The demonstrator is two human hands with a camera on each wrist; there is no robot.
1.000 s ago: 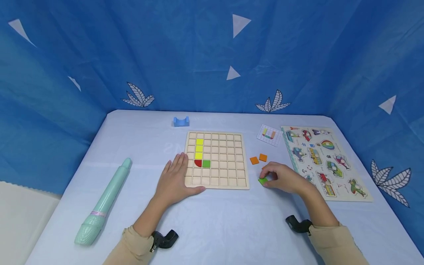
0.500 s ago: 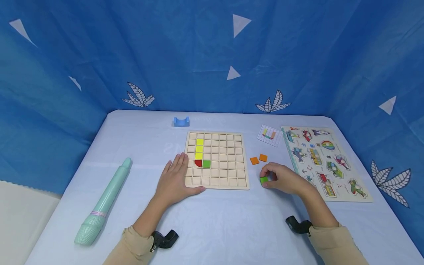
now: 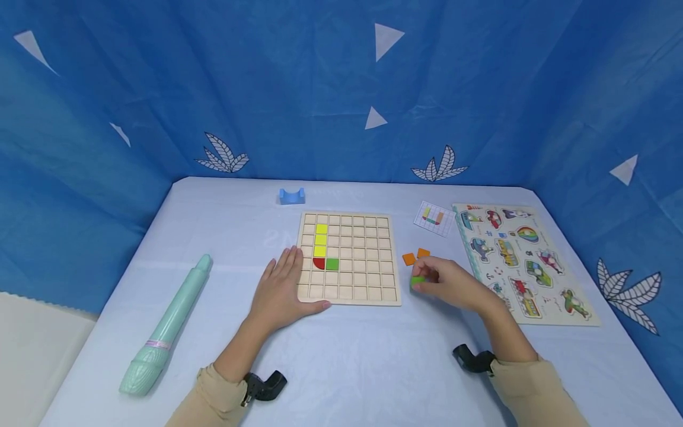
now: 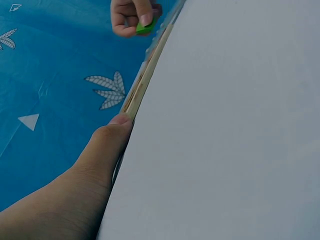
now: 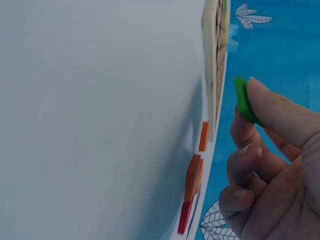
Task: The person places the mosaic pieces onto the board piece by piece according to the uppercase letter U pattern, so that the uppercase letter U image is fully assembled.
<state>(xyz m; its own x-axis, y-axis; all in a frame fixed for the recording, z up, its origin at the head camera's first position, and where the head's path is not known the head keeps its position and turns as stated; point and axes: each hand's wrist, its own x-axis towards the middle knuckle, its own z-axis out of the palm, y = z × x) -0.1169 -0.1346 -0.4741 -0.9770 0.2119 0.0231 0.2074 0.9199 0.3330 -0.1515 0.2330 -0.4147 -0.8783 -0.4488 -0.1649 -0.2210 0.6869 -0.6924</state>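
Observation:
My left hand (image 3: 278,290) lies with straight fingers along the left edge of a wooden grid board (image 3: 363,299), its thumb at the near edge. Three yellow squares (image 3: 321,239), a red quarter-circle tile (image 3: 319,263) and a green square (image 3: 332,264) sit in the board's cells. To the right of the board, my right hand (image 3: 450,283) pinches a green tile (image 5: 243,100) between thumb and index finger, held above the table. Just beyond that hand lie orange tiles (image 3: 408,259); the right wrist view also shows a red tile (image 5: 185,217) near them.
A printed pattern card (image 3: 434,218) lies at the back right, beside a picture puzzle board (image 3: 533,267). On the left is a mint-green toy microphone (image 3: 168,326). Behind the grid board stands a small blue block (image 3: 291,196). Blue curtains (image 3: 341,89) enclose the table.
My right hand has lifted the green tile and shifted slightly left and away, towards the orange tiles. The left hand and the board have stayed in place.

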